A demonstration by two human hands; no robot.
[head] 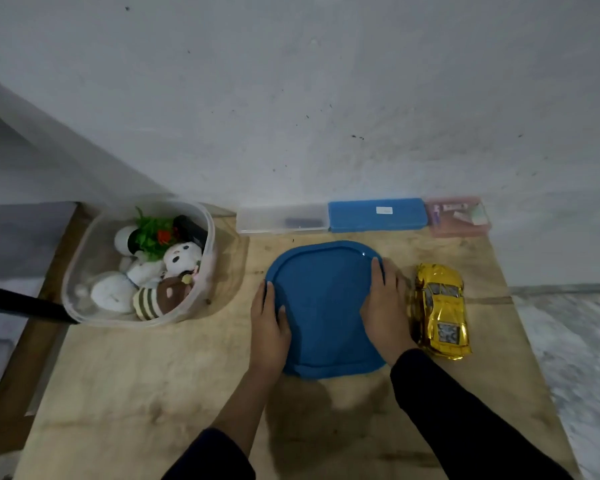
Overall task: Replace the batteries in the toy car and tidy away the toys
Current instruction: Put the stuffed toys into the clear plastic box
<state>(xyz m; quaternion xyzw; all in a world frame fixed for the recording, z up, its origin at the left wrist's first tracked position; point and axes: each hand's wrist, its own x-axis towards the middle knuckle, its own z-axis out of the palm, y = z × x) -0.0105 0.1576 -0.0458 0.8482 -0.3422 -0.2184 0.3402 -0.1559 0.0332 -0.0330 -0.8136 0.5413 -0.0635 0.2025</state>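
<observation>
Two flat hands, fingers straight, press the blue lid at frame centre: my left hand on its left edge, right hand on its right. Yellow toy car lies just right of that hand.

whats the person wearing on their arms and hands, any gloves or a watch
Both arms are in plain dark long sleeves. The left sleeve ends well up the forearm, while the right sleeve reaches the wrist. The left hand and right hand are bare: no gloves, and no ring or watch shows.
</observation>
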